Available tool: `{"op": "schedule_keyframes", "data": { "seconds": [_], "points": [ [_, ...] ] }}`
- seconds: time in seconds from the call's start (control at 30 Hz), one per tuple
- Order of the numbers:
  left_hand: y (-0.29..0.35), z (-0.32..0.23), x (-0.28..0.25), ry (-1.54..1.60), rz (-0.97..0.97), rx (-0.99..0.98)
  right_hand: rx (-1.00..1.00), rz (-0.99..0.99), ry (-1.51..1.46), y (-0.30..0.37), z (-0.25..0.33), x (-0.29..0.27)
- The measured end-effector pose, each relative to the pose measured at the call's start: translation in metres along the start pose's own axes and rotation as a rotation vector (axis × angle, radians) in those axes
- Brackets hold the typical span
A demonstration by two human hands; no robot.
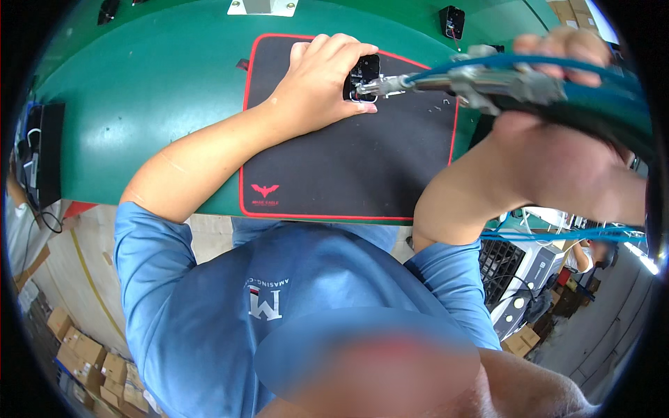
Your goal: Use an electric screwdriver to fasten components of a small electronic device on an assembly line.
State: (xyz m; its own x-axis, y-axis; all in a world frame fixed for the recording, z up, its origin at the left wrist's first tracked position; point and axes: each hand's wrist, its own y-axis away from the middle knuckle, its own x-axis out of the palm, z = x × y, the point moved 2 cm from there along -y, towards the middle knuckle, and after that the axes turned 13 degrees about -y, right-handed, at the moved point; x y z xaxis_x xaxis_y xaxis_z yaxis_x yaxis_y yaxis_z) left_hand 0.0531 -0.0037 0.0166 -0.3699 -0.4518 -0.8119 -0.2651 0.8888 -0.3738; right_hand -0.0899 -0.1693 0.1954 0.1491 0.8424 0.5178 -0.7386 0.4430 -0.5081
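Observation:
My left hand (311, 85) grips a small black device housing (366, 67) between its thumb and fingers, over the upper part of a dark mat with a red border (341, 160). Some parts show inside the housing, too small to name. In my right hand (540, 143) is a metal power screwdriver (453, 82) fed by blue hoses (592, 70). It lies almost level, and its narrow tip reaches the housing's open face. The right hand and the back of the tool are blurred, though fingers and thumb wrap round it.
The mat lies on a green table (167, 115). Small pale bits (439, 106) are scattered at its upper right. Another black housing (452, 22) with wires stands at the far right. A white metal bracket (262, 7) is at the back, and a white-and-grey machine (533, 279) stands right of my body.

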Motion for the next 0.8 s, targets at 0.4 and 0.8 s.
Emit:
{"op": "schedule_keyframes", "data": {
  "seconds": [0.4, 0.8],
  "points": [
    [0.003, 0.001, 0.0, 0.101, -0.08, 0.055, -0.244, -0.168, 0.612, 0.001, -0.005, 0.007],
    [0.004, 0.004, 0.002, 0.07, -0.055, 0.037, -0.326, -0.048, 0.606, -0.013, -0.019, 0.012]
  ]
}}
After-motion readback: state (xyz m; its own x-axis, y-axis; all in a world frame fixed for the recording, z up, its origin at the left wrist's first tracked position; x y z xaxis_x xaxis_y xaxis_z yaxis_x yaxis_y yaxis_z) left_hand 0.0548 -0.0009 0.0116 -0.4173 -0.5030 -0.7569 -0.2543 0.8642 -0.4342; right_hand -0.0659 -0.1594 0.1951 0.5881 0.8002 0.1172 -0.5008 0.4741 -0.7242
